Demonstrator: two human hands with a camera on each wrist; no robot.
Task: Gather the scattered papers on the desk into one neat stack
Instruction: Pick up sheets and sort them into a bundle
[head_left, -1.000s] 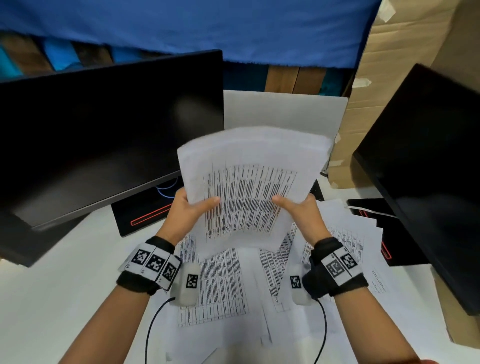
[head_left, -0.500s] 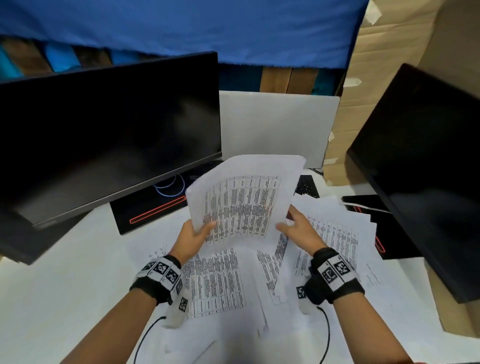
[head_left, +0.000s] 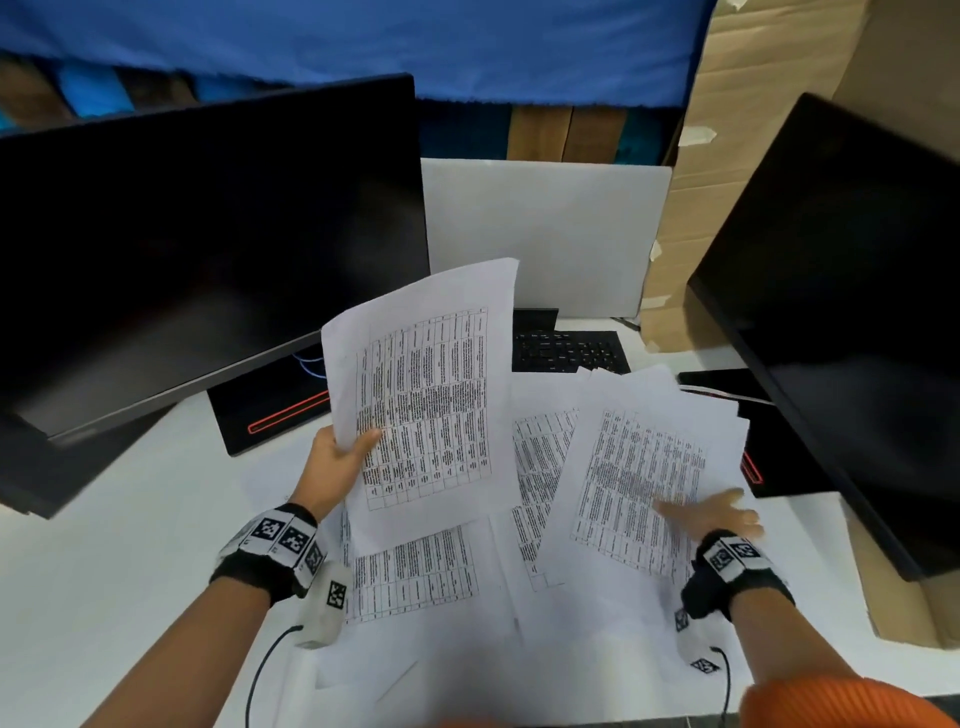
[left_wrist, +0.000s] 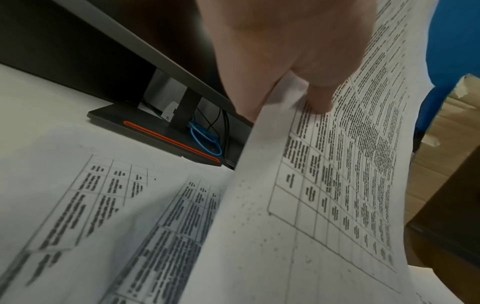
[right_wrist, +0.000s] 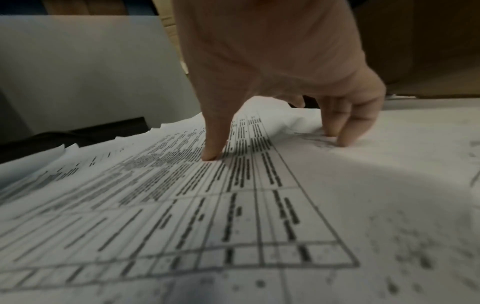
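Observation:
My left hand (head_left: 358, 447) grips a sheaf of printed sheets (head_left: 431, 395) by its left edge and holds it tilted above the desk. In the left wrist view the thumb and fingers of that hand (left_wrist: 285, 98) pinch the edge of the sheaf (left_wrist: 337, 185). My right hand (head_left: 711, 512) rests on a loose pile of sheets (head_left: 639, 467) at the right. Its thumb and bent fingertips (right_wrist: 337, 137) touch the top sheet (right_wrist: 182, 205), which buckles slightly between them. More printed sheets (head_left: 415, 577) lie overlapping on the desk in front of me.
A dark monitor (head_left: 208, 249) on a black base (head_left: 270, 415) stands at the left, another monitor (head_left: 857, 312) at the right. A black keyboard (head_left: 566, 351) and a white board (head_left: 545, 234) lie behind the papers. Cardboard (head_left: 753, 130) stands at the back right. Bare white desk (head_left: 104, 571) shows at the left.
My right hand has let go of the held sheaf and moved down and right onto the pile on the desk. The left hand now holds the sheaf alone, lower and tilted.

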